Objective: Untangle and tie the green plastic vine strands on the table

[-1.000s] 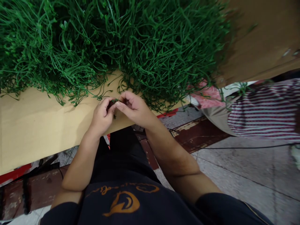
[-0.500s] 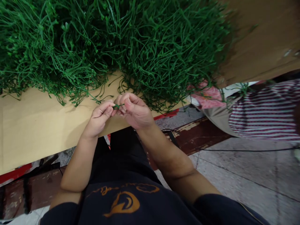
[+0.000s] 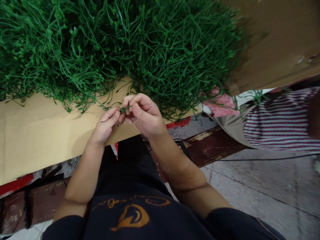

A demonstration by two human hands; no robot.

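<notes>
Between my hands is a small green plastic stem (image 3: 124,109), thin and with a knobbly middle. My left hand (image 3: 106,125) pinches its left end between thumb and forefinger. The other end is in the pinch of my right hand (image 3: 147,116), whose thumb and fingers close on it. Both hands are close together above the front part of the tan tabletop (image 3: 37,130). Just beyond them lies a large heap of green plastic stems (image 3: 160,56), tangled, with small tips. The palm-side fingers of my left hand are partly hidden.
At the right, a person in a striped garment (image 3: 277,123) sits close to the table, with green stems on a pink cloth (image 3: 221,103) beside them. A brown board (image 3: 280,43) fills the far right. Below the table edge are a worn dark-red bench (image 3: 212,146) and tiled floor (image 3: 255,180).
My right hand has shifted slightly up and turned a little around the stem. My left hand stays almost in place, still pinching. The view has moved slightly.
</notes>
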